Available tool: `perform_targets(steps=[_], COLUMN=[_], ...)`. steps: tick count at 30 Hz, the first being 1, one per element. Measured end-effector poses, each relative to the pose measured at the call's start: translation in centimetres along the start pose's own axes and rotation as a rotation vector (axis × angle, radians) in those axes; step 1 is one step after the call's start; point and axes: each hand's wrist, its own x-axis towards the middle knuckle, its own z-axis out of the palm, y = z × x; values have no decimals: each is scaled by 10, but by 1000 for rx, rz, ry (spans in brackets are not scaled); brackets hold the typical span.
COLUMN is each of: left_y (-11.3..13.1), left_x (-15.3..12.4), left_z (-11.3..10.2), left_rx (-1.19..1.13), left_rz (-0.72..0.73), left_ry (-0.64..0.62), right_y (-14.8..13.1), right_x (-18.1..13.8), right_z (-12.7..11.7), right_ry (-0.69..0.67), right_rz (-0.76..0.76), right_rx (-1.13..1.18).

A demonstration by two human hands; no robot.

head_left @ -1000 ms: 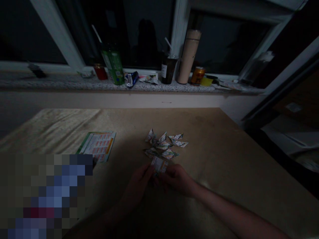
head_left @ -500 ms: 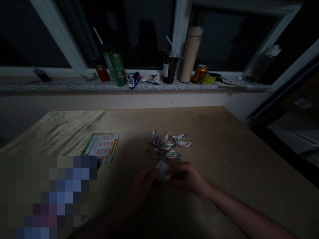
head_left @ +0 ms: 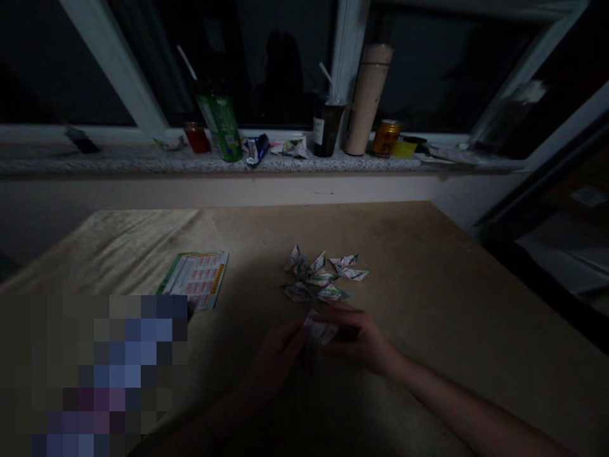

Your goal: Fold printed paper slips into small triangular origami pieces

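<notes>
A small piece of printed, folded paper (head_left: 320,329) is held between my two hands, low over the table. My left hand (head_left: 280,346) pinches its left edge, thumb on top. The fingers and thumb of my right hand (head_left: 359,333) close on its right side. Just beyond, several folded paper shapes (head_left: 321,277) with pointed ends lie in a loose cluster. Dim light hides the lower part of the held paper and some of my fingertips.
A stack of printed sheets (head_left: 200,279) lies on the table (head_left: 404,254) to the left. On the stone windowsill (head_left: 157,158) stand a green bottle (head_left: 223,130), a dark cup with a straw (head_left: 326,130), a tall flask (head_left: 368,98) and a gold can (head_left: 386,138). A blurred patch covers the lower left.
My right hand's fingers have shifted up along the paper, which sits slightly farther right and shows a different angle. The view has tilted a little; the folded shapes lie as before.
</notes>
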Motion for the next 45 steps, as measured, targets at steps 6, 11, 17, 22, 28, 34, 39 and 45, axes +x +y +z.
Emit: perform_targets(steps=[6,11,17,22,28,34,39,45], left_y=[-1,1,-1,-3,-3,-1,-4,-7], left_x=[-1,-4,-6,-8,-4,-2,-3,-4], left_z=[2,2,3,2,4,2,1,1], left_rx=[-12,-23,-28,-4,42,62,118,170], left_rz=[4,31,36,98,87,99,84,93], left_ry=[1,3,7,-38,-68,-57,-32,-21], right_y=[-5,-1,-2,-5,-2,-3,-1,2], right_x=[0,-1,-4,-4,-4,-2,-1,-3], right_z=[2,7,12,12,15,17,18,19], right_ry=[-43,96,143,163,198,194,121,132], right_rz=[-81,-12,82,140,158,213,260,261], right_rx=[-25,-29,0,-52,-62,18,103,46])
